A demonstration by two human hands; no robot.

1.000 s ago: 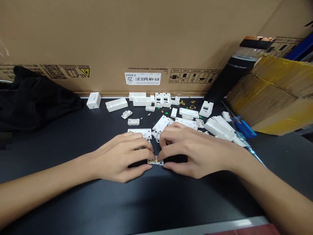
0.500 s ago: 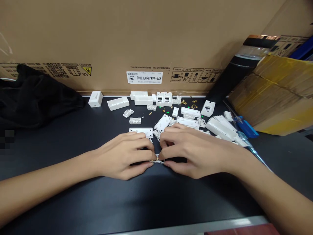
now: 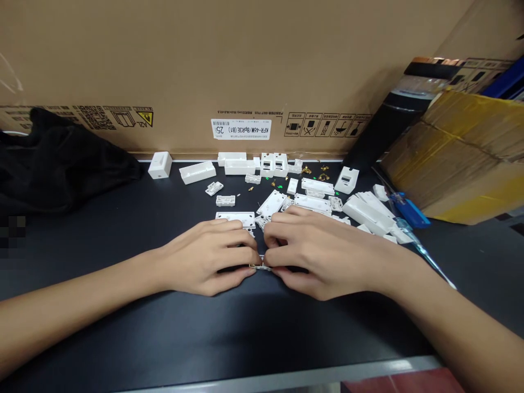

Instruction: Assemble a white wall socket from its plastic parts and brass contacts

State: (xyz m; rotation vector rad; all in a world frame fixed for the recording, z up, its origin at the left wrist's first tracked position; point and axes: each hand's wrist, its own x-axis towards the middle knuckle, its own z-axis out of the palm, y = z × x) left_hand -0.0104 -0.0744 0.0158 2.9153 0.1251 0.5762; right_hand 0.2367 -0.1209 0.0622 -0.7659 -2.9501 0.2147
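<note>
Between my two hands is a small white plastic part (image 3: 261,267) with a bit of brass-coloured metal in it, mostly covered by fingertips. My left hand (image 3: 215,256) pinches its left end between thumb and fingers. At its right end, my right hand (image 3: 317,254) grips with thumb and index finger. Just beyond the fingers lie a flat white plate with holes (image 3: 237,220) and a small white moulded insert (image 3: 262,221). Which metal piece sits in the held part is too small to tell.
White housings (image 3: 239,167), small brass contacts (image 3: 323,176) and green bits lie along the back. A screwdriver (image 3: 423,254) rests at right beside a taped carton (image 3: 462,164) and a black tumbler (image 3: 374,128). Black cloth (image 3: 61,164) lies left; a large cardboard box (image 3: 184,65) stands behind.
My fingertips have drawn slightly closer together over the small white part, covering more of it. The view has shifted a little; the other parts have stayed in place.
</note>
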